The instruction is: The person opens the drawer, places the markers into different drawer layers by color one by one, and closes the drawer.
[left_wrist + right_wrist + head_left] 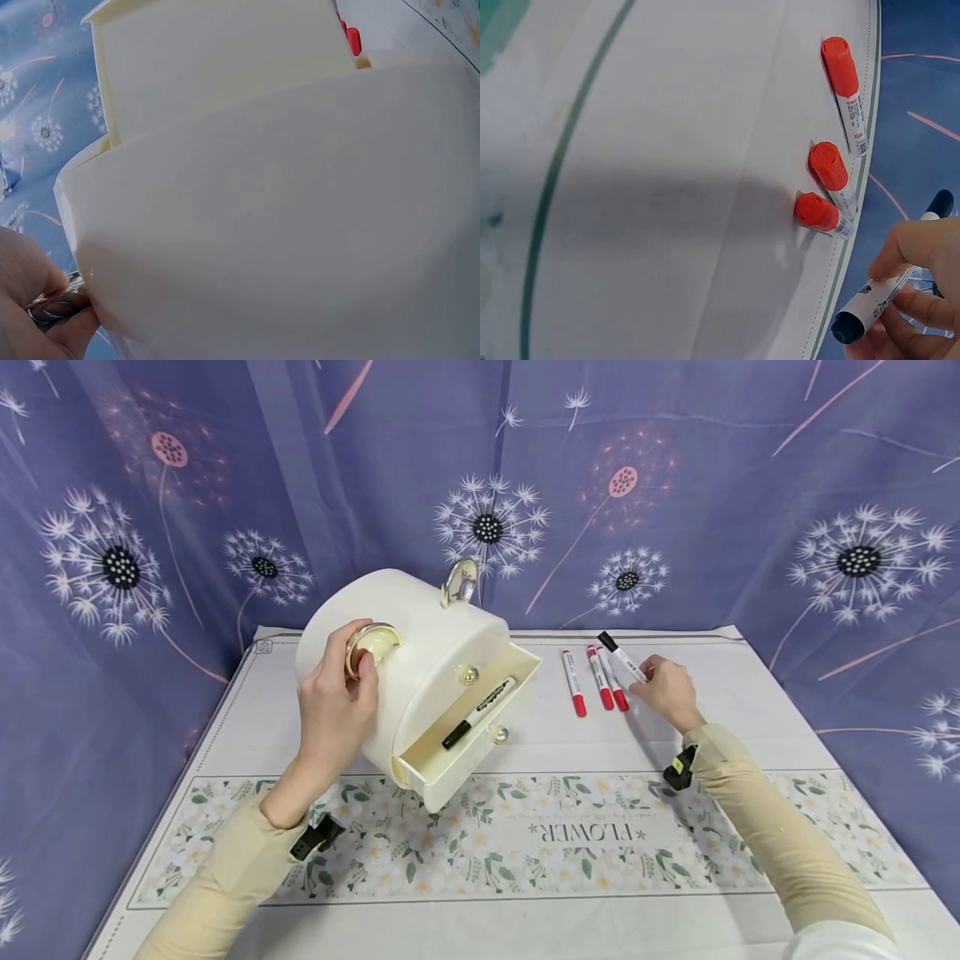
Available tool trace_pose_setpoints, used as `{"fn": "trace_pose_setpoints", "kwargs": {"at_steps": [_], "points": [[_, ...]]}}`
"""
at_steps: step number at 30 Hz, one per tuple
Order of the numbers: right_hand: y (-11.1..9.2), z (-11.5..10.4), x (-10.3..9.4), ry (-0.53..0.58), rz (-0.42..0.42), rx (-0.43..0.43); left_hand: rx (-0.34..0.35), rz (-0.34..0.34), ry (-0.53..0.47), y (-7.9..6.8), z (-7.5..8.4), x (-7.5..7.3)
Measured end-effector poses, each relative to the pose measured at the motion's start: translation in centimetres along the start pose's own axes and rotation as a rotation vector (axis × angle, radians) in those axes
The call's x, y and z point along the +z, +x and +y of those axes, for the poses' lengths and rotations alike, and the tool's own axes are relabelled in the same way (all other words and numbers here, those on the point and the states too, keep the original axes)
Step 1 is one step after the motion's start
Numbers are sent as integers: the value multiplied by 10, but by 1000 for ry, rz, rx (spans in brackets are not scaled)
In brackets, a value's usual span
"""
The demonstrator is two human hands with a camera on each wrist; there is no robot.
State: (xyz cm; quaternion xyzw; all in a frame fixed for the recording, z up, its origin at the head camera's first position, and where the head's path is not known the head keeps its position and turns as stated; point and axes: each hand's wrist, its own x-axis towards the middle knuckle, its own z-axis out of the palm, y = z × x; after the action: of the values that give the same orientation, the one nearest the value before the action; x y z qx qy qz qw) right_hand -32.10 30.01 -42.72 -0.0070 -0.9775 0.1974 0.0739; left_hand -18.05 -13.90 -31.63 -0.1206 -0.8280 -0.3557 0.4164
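My left hand (pixel 337 697) grips a gold-rimmed, ear-shaped loop (pixel 372 647) on a white rounded drawer box (pixel 420 635), which sits at an angle. Its lower drawer (pixel 452 783) is pulled out, and a black-capped marker (pixel 491 697) lies inside. In the left wrist view the box's smooth white wall (pixel 270 210) fills most of the picture. Over to the right, my right hand (pixel 667 692) pinches a second black marker (pixel 624 658) between thumb and fingers. Both dark ends of that marker (pixel 877 300) show in the right wrist view.
Several red-capped markers lie close together right of the box: one apart (pixel 573 683), two side by side (pixel 601 678). A white cloth with a floral band (pixel 517 852) covers the table. Behind it hangs a blue dandelion-print curtain (pixel 390 460).
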Motion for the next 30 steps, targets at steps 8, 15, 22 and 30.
{"fn": "trace_pose_setpoints", "kwargs": {"at_steps": [8, 15, 22, 30], "points": [[0, -4, 0, 19, 50, -44, -3, 9, 3, 0, -1, 1], [0, -8, 2, 20, 88, -74, -6, 3, 8, 0, 0, 0], [-1, -7, 2, 29, 95, -91, -8, 9, -4, 1, 0, 1], [2, -5, 6, 62, 155, -162, -17, 15, -6, 0, 1, 1]]}}
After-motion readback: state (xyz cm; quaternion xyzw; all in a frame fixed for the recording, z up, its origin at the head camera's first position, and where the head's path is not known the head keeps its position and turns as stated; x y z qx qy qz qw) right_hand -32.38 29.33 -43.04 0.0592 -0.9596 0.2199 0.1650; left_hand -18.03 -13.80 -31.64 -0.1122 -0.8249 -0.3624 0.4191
